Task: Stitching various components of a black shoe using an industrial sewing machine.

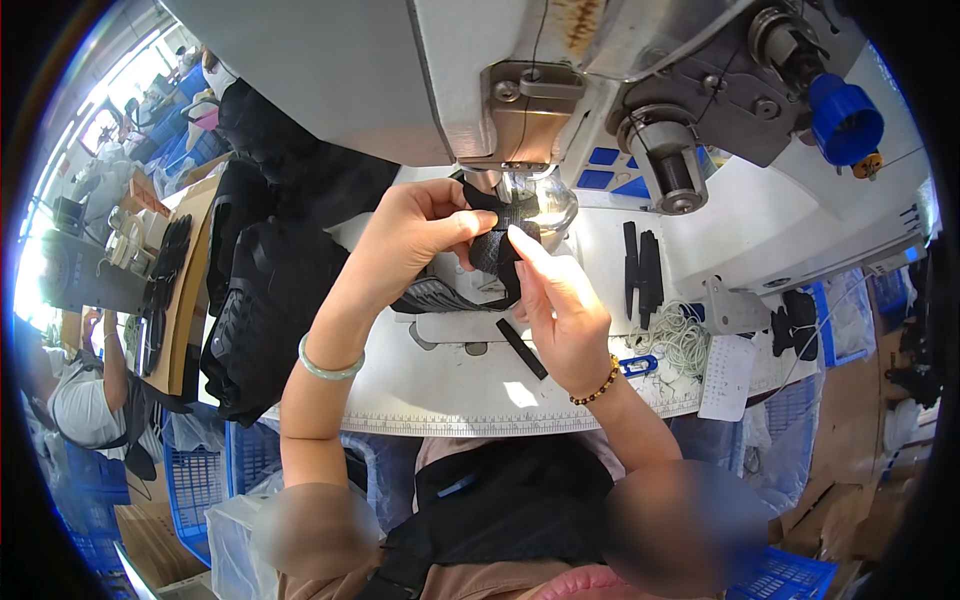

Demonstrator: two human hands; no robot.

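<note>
- I judge the step in hand to be positioning: I have a small black mesh fabric piece pinched up between both hands right under the head of the grey sewing machine, just in front of its shiny needle area.
- My left hand is closed on the piece's left and upper edge, thumb pressing toward the fingers; a pale green bangle sits on that wrist.
- My right hand is clamped on the piece's right edge, index finger stretched up along it and touching the left thumb, so the two hands meet on the fabric. A brown bead bracelet is on this wrist.
- The next move, as I read it, calls for keeping the edges lined up and the piece flat while it goes under the foot, with my fingertips clear of the needle; I cannot tell from here whether the foot is raised.
- The piece looks limp, thin and dark, with a ribbed or netted weave and a strap-like strip trailing down below my hands toward the white table.
- Just below my right hand a short black strip lies on the table.
- Right of that hand lie more black strips and a tangle of white cord.
- Left of my left hand a heap of black fabric is stacked.
</note>
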